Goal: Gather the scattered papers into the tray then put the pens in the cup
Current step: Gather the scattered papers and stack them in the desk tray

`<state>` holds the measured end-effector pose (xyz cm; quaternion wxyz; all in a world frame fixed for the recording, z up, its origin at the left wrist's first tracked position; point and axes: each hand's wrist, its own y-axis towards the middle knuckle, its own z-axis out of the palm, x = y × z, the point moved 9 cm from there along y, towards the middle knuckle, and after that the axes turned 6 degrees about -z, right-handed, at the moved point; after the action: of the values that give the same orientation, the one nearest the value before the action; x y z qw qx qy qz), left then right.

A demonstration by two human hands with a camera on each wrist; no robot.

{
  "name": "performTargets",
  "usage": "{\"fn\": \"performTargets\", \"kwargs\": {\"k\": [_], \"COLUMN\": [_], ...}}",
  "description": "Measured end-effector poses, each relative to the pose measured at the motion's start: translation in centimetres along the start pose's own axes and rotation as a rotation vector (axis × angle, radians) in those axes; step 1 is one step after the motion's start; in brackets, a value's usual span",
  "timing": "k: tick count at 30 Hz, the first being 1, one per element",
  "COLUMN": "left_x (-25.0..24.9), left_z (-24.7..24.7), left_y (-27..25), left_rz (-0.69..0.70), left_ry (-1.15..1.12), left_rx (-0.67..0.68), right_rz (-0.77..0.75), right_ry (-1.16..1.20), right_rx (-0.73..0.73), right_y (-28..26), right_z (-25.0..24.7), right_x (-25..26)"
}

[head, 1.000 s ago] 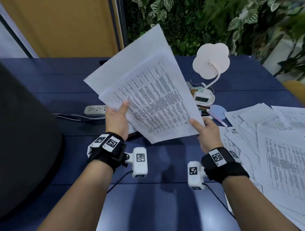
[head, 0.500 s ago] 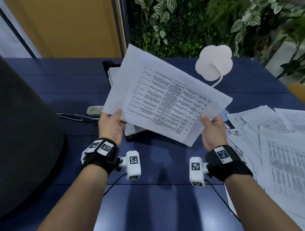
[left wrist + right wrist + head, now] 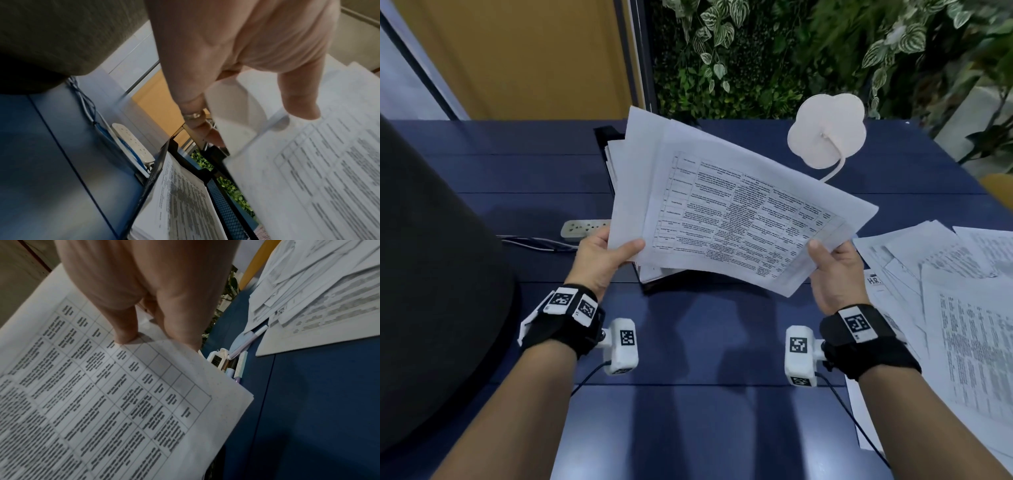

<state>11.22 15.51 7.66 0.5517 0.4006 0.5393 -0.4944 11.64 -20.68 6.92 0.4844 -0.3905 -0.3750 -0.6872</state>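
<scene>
Both hands hold one sheaf of papers (image 3: 739,219) in the air. Left hand (image 3: 599,260) pinches the near left corner, thumb on top and fingers curled beneath; right hand (image 3: 835,270) pinches the near right edge the same way, thumb pressed on the printed table. The sheaf's long side runs from hand to hand, dipping slightly toward the right hand, its print facing up and its far edge tilted away. Directly under and beyond the left hand sits a black mesh tray (image 3: 224,209) already holding printed sheets (image 3: 180,194). Beside the right hand, out to its right, loose papers (image 3: 962,308) lie spread on the blue table (image 3: 705,428). Just beyond the right hand's fingers lies a pale pen (image 3: 248,344).
</scene>
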Motion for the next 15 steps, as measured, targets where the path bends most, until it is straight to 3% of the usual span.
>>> {"fn": "performTargets", "kwargs": {"k": [9,15], "left_x": [-0.7,2.3], "left_z": [0.8,0.0], "left_y": [-0.2,-1.5], "left_rz": [0.037,-0.052], "left_ry": [0.115,0.092], "left_rx": [-0.022,-0.046], "right_rz": [0.025,0.062], "right_ry": [-0.13,-0.273], "right_rx": [0.01,-0.037], "right_y": [0.5,-0.1], "right_z": [-0.2,-2.3], "right_x": [-0.4,-2.6]}}
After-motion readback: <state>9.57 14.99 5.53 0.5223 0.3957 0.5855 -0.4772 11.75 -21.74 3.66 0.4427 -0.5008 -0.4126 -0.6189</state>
